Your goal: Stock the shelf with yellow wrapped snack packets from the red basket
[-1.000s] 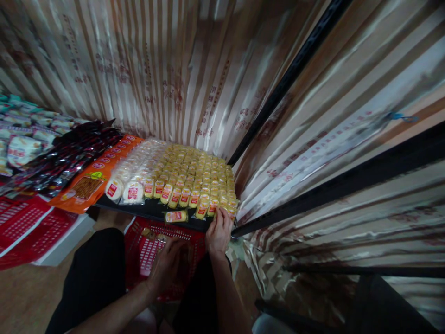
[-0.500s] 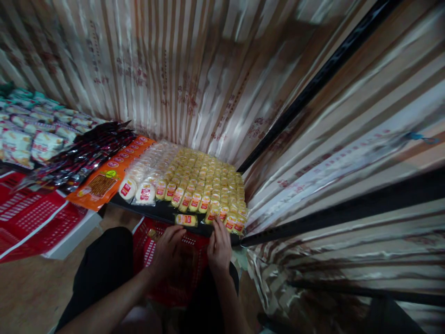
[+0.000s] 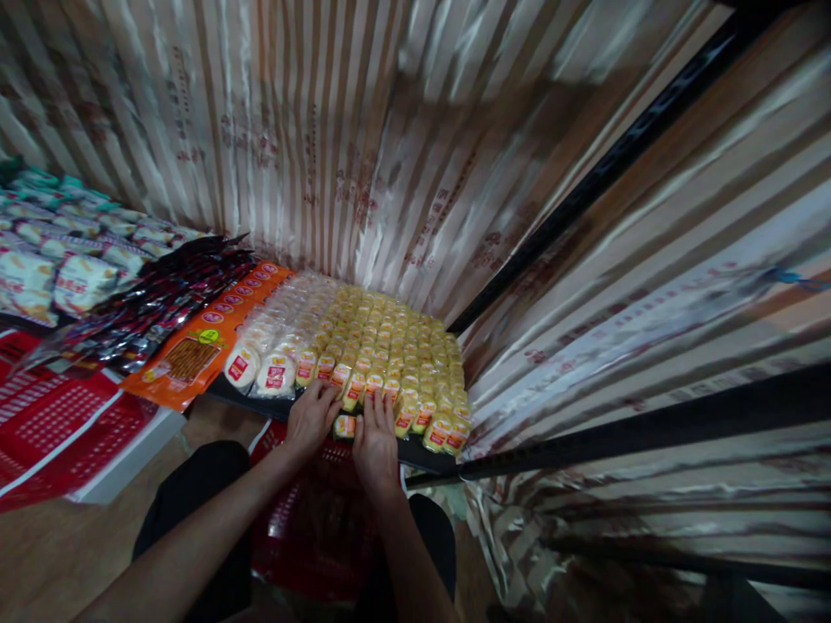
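Small yellow snack packets (image 3: 406,415) with red and white labels stand in tight rows on a black shelf (image 3: 425,456). My left hand (image 3: 312,417) reaches the front of these rows, fingers stretched forward against the packets at the left. Beside it, my right hand (image 3: 376,443) lies with its fingers extended over the front packets near the middle. Between the two hands, one loose yellow packet (image 3: 344,427) lies sideways at the shelf's front edge, partly covered by the right hand. Neither hand appears to grasp a packet.
White round packets (image 3: 276,376), an orange snack bag (image 3: 195,355), dark shiny packs (image 3: 162,303) and white bags (image 3: 84,277) line the shelf leftward. Red baskets (image 3: 78,424) stand below. A black post (image 3: 584,199) and striped sheeting (image 3: 363,130) bound the right and back.
My right hand has moved left from the right-hand front packets to the middle ones. My left hand has moved slightly forward and left onto the front row.
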The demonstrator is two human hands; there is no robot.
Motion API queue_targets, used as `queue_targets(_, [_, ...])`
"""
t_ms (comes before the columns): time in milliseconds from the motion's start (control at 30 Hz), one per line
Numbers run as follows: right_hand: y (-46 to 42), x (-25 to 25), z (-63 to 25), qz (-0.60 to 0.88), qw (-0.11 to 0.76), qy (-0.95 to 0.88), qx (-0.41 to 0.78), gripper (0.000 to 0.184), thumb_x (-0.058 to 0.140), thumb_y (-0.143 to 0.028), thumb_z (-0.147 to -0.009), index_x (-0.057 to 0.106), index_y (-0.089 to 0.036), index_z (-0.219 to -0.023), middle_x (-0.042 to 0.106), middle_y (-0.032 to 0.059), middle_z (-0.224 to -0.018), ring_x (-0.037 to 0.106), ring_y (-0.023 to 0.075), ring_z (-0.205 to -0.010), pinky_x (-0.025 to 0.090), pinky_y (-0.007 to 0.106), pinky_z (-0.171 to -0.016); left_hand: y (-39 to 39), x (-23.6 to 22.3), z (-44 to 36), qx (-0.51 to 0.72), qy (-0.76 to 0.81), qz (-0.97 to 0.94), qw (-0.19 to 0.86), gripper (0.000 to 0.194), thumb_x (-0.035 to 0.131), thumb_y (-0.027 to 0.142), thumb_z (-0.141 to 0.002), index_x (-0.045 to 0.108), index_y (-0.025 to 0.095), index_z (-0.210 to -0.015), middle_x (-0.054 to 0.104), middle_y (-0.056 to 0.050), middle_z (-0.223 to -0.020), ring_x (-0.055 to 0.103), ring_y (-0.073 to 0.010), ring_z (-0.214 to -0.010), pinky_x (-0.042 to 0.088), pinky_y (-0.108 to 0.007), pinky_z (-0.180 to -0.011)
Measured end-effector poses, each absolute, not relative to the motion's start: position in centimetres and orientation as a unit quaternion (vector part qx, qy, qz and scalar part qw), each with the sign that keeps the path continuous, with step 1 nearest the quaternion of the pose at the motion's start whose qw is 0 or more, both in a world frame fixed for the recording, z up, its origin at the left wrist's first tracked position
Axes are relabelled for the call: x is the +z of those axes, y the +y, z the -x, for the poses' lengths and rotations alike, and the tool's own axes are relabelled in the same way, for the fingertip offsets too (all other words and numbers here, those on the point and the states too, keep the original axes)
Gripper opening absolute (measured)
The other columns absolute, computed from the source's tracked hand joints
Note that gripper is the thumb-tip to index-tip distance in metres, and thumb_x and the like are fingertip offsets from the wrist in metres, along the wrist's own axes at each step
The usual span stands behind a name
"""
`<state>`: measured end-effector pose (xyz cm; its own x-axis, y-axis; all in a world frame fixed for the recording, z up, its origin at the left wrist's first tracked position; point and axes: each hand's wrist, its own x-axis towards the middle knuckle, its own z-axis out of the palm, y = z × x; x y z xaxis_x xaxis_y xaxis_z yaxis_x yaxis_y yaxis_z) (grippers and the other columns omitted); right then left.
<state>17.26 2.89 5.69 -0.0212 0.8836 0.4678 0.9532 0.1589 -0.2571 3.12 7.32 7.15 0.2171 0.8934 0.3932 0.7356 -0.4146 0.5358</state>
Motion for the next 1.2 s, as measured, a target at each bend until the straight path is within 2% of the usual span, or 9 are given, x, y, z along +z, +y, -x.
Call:
queue_targets(133, [2.9,5.6,-16.9,0.660,0.248,-0.706,-0.066,0.044,0.037,-0.021,-0.090,0.044,-0.002,-0.129,0.034,0.0211,-0.141,0.013,0.0284,-0.137,0.032,0.049,-0.104,8.2,7.3,-3.4,0.274,0.554,-0.774,0.136,0.027,0.053,0.028,-0.083,0.054,0.017,-0.109,0.056,-0.008,-0.103,0.057,-0.0192,-0.094,0.050,-0.031,-0.080])
queue_targets(333, [2.9,5.8,-16.9,0.670,0.229,-0.705,-0.052,0.045,0.033,-0.024,-0.091,0.043,-0.005,-0.131,0.029,0.0168,-0.145,0.008,0.0267,-0.138,0.030,0.047,-0.106,8.4,6.9,-3.6,0.263,0.562,-0.769,0.151,0.040,0.056,0.034,-0.082,0.048,0.016,-0.117,0.054,-0.010,-0.109,0.057,-0.0218,-0.098,0.050,-0.032,-0.080])
queue_targets(500, [2.8,5.5,-17.3,0.671,0.234,-0.702,-0.042,0.046,0.032,-0.025,-0.092,0.043,-0.006,-0.131,0.030,0.0155,-0.144,0.010,0.0261,-0.138,0.030,0.047,-0.106,8.8,5.7,-3.4,0.326,0.539,-0.758,0.170,0.026,0.041,0.022,-0.089,0.056,0.018,-0.110,0.056,-0.008,-0.104,0.059,-0.0172,-0.093,0.050,-0.029,-0.082])
queue_targets(800, [3.0,5.2,-17.4,0.666,0.241,-0.703,-0.059,0.046,0.034,-0.026,-0.091,0.043,-0.002,-0.130,0.034,0.0190,-0.142,0.010,0.0269,-0.138,0.032,0.048,-0.106,10.0,5.1,-3.7,0.233,0.577,-0.774,0.116,0.041,0.036,0.017,-0.090,0.043,0.019,-0.130,0.058,-0.010,-0.108,0.063,-0.0165,-0.080,0.051,-0.025,-0.068])
queue_targets(967, [3.1,5.1,-17.6,0.659,0.249,-0.706,-0.074,0.044,0.035,-0.026,-0.091,0.046,-0.002,-0.127,0.037,0.0194,-0.140,0.013,0.0265,-0.138,0.035,0.048,-0.104,10.7,5.5,-4.5,0.222,0.581,-0.777,0.094,0.042,0.036,0.012,-0.089,0.042,0.019,-0.130,0.058,-0.011,-0.113,0.064,-0.0168,-0.085,0.051,-0.024,-0.071])
queue_targets(1067, [3.2,5.0,-17.8,0.656,0.252,-0.707,-0.084,0.043,0.035,-0.025,-0.091,0.047,-0.003,-0.127,0.040,0.0188,-0.138,0.015,0.0259,-0.137,0.036,0.047,-0.103,11.0,5.2,-4.9,0.235,0.578,-0.775,0.101,0.039,0.036,0.018,-0.090,0.043,0.018,-0.129,0.059,-0.012,-0.112,0.065,-0.0174,-0.085,0.052,-0.025,-0.071])
queue_targets(1200, [3.2,4.9,-18.0,0.657,0.251,-0.705,-0.088,0.043,0.036,-0.025,-0.091,0.046,-0.005,-0.128,0.041,0.0171,-0.138,0.018,0.0255,-0.137,0.037,0.047,-0.103,11.5,4.3,-4.9,0.312,0.556,-0.760,0.127,0.035,0.036,0.026,-0.092,0.047,0.018,-0.125,0.057,-0.011,-0.118,0.057,-0.0206,-0.107,0.050,-0.032,-0.086])
